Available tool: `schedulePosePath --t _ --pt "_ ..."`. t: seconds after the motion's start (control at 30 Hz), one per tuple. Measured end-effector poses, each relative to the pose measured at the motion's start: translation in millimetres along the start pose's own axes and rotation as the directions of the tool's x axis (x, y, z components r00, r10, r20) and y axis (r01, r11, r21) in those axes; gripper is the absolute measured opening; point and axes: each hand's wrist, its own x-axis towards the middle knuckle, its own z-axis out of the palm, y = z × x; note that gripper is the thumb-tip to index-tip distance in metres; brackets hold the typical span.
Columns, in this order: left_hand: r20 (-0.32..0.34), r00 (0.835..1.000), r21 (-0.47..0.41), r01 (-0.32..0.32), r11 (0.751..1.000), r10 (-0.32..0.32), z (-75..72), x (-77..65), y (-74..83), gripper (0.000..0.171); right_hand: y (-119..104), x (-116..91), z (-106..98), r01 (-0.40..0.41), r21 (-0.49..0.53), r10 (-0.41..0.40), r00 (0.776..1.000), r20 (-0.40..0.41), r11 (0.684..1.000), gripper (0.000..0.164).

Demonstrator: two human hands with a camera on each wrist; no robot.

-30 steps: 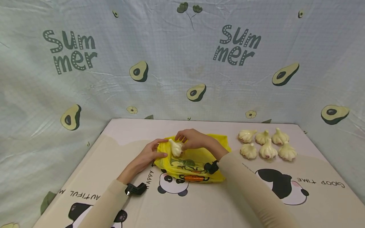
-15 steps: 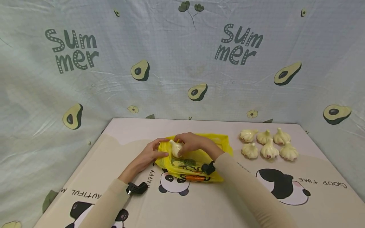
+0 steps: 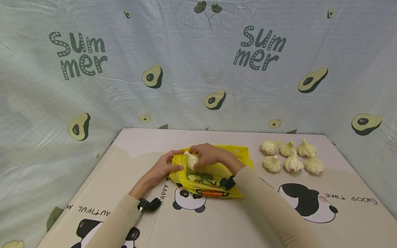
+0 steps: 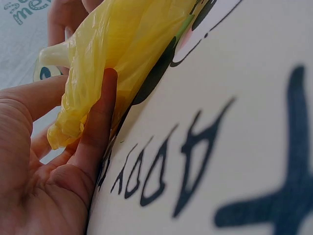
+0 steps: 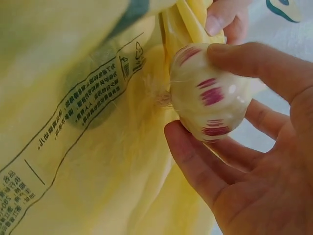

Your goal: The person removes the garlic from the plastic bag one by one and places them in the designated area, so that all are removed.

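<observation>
A yellow plastic bag (image 3: 217,172) lies flat on the table, printed with green and orange figures. At its left end, my left hand (image 3: 162,165) holds the bag's gathered edge (image 4: 85,88) between thumb and fingers. My right hand (image 3: 207,155) reaches over the bag and grips a garlic bulb (image 3: 191,161) close to that same end. In the right wrist view, thumb and fingers curl round the bulb (image 5: 210,93), whose purple streaks and root tuft face the bag. Its pale stem (image 4: 55,55) sticks out past the yellow plastic in the left wrist view.
Several more garlic bulbs (image 3: 292,162) stand in two rows at the table's back right. The pale tabletop (image 3: 217,224) carries printed pandas and lettering. Behind it hangs a cloth (image 3: 186,44) with avocado prints.
My right hand's fingers, looser beside the garlic bulb a second ago, have closed round it. The left hand keeps its place at the bag's end. The last half second shows almost no movement.
</observation>
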Motion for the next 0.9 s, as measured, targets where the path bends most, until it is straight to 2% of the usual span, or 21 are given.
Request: schedulePosePath --t 0.17,0.43,0.73,0.9 --pt "0.002 1.000 -0.006 -0.001 1.000 0.001 0.2 -0.4 -0.3 0.068 1.5 -3.0 -1.0 0.029 0.006 -0.029 0.999 -0.030 1.000 0.054" --pt "0.006 1.000 -0.007 -0.002 1.000 0.002 0.8 0.4 0.0 0.068 8.6 -15.3 -9.1 0.145 0.052 -0.141 0.987 -0.078 0.988 0.048" --pt "-0.001 1.000 -0.010 0.013 1.000 -0.013 0.4 1.1 1.4 0.068 8.7 -41.6 -28.4 0.231 0.095 -0.218 0.967 -0.132 0.968 0.048" --pt "0.001 1.000 -0.007 0.016 1.000 -0.016 0.6 0.4 2.5 0.068 13.1 -60.4 -34.6 0.286 0.125 -0.261 0.947 -0.185 0.950 0.047"
